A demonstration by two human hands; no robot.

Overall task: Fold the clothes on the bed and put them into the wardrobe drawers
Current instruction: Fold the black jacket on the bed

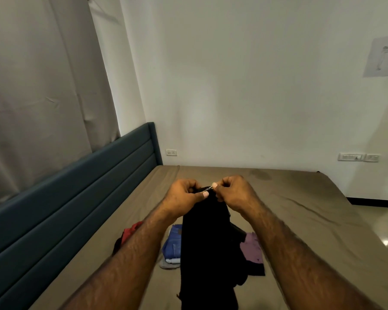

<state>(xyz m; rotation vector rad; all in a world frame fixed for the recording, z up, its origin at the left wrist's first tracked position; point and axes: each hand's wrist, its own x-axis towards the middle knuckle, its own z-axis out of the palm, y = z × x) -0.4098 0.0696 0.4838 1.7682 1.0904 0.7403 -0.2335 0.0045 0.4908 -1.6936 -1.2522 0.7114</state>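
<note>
At centre frame, my left hand (pixel 184 194) and right hand (pixel 234 193) pinch the zip (pixel 208 188) atop black trousers (pixel 205 247) held hanging above the bed (pixel 300 211). Folded clothes (pixel 173 245) lie below. A jammed zip could tear; a slipped grip could topple that pile.

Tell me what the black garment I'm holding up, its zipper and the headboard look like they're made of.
Black garment: a soft, matte woven cloth, likely cotton; it hangs limp and shows no sheen. Zipper, pinched between the left hand and the right hand: probably metal, since its teeth glint silver. Headboard: padded teal upholstery, fabric or faux leather, with stitched horizontal channels.
</note>
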